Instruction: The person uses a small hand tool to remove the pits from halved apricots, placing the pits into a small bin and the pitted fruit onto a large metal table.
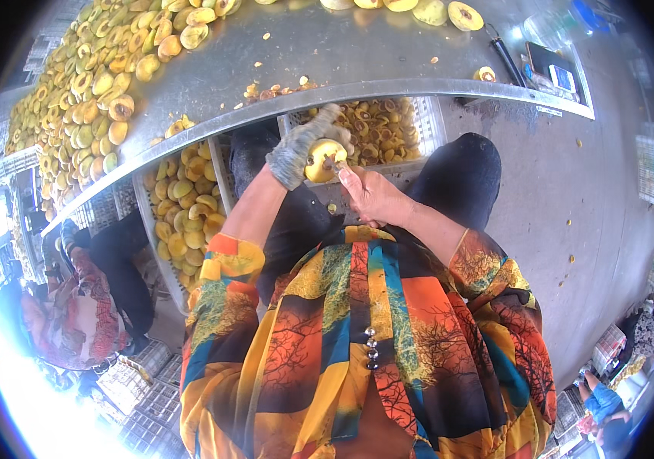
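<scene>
My left hand [298,150], in a grey knit glove, grips a yellow peach half [320,155]. My bare right hand [377,194] is closed around a small tool, mostly hidden in the fist. The tip of the tool [336,165] meets the brown hollow in the fruit's flesh. Both hands are above my lap, below the table's front edge. Past them, a white plastic crate [427,123] holds brown-centred fruit scraps [378,129]. Left of my leg, another crate [157,252] is filled with yellow peach halves [186,206].
A metal table [304,54] carries a large heap of peach halves [92,86] at left. Small scraps [278,90] lie along its raised rim. A black-handled tool [507,60] and a plastic bottle [550,28] are at right. Another person [74,321] sits at left, near stacked crates [152,413].
</scene>
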Tool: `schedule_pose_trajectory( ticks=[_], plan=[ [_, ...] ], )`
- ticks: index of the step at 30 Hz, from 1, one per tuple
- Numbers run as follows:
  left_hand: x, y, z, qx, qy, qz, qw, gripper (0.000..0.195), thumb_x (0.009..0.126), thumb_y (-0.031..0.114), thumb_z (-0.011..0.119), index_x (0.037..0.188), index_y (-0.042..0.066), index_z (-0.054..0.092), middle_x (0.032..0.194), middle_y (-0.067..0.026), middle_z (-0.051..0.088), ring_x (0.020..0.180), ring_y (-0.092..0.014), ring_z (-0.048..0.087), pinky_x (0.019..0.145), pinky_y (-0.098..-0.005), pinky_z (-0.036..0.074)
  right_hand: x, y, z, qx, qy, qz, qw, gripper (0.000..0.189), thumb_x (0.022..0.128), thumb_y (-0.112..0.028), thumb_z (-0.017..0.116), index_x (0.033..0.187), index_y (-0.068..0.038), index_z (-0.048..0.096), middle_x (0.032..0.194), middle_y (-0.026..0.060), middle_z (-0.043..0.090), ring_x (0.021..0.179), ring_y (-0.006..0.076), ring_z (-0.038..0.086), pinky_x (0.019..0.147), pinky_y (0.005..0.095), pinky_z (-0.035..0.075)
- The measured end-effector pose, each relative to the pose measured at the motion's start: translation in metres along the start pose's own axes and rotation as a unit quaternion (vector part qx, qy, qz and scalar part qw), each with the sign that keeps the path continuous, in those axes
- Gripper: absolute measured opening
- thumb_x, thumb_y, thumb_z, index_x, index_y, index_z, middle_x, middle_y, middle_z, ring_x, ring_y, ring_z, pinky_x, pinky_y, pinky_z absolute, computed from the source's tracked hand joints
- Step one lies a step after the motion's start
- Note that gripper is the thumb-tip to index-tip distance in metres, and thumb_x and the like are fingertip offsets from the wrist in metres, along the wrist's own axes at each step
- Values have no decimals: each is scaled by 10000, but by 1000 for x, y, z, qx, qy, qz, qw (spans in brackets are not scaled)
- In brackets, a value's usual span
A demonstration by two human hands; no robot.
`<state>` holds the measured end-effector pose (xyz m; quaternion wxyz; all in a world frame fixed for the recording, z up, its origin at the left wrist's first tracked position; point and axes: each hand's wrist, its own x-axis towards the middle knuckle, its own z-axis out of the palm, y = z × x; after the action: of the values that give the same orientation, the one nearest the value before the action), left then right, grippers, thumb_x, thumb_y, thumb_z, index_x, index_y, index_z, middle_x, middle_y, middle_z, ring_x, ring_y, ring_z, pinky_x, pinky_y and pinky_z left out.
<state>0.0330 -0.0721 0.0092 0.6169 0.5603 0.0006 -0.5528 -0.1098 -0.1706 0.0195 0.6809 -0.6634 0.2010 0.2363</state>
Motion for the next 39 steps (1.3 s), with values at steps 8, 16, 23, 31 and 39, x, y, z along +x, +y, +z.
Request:
schedule_pose_trajectory(
  ticks=[8, 16, 23, 31, 39],
  plan=[
    [-8, -34, 5, -84, 164, 194, 963, 304, 846, 298, 569, 937, 8, 572, 862, -123, 615, 722, -205, 608, 654, -293, 511, 10, -6, 22, 154, 16, 17, 988, 510, 888, -533, 310, 822, -37, 415, 556, 43, 421, 357, 99, 409, 317, 249, 371],
    [-1, -40, -6, -277, 46, 48, 958, 246, 793, 191, 615, 964, 18, 576, 840, -95, 598, 723, -245, 602, 597, -361, 511, 8, -2, 35, 217, 33, 90, 971, 485, 896, -512, 298, 829, -46, 415, 540, 42, 404, 347, 101, 389, 295, 257, 349],
    [5, -52, -23, 383, 70, 296, 872, 259, 804, 158, 599, 1000, -12, 587, 880, -100, 625, 790, -187, 614, 662, -286, 508, 11, 12, 28, 41, 43, 5, 998, 517, 911, -482, 266, 794, -5, 427, 481, 70, 447, 356, 172, 500, 310, 295, 398],
    [-20, -39, -4, 317, 198, 402, 836, 271, 849, 171, 564, 1101, 70, 565, 970, -94, 594, 849, -178, 589, 738, -275, 503, 15, 0, 25, -26, 82, -96, 992, 536, 911, -487, 267, 783, 6, 435, 507, 104, 461, 377, 176, 507, 362, 301, 412],
    [9, -67, -13, 203, 256, 246, 913, 306, 843, 359, 543, 803, 73, 643, 718, -63, 634, 612, -183, 596, 556, -288, 472, 4, -10, 44, 292, 0, 180, 939, 491, 884, -542, 313, 853, -60, 402, 572, 13, 389, 365, 75, 331, 340, 240, 328]
  ],
)
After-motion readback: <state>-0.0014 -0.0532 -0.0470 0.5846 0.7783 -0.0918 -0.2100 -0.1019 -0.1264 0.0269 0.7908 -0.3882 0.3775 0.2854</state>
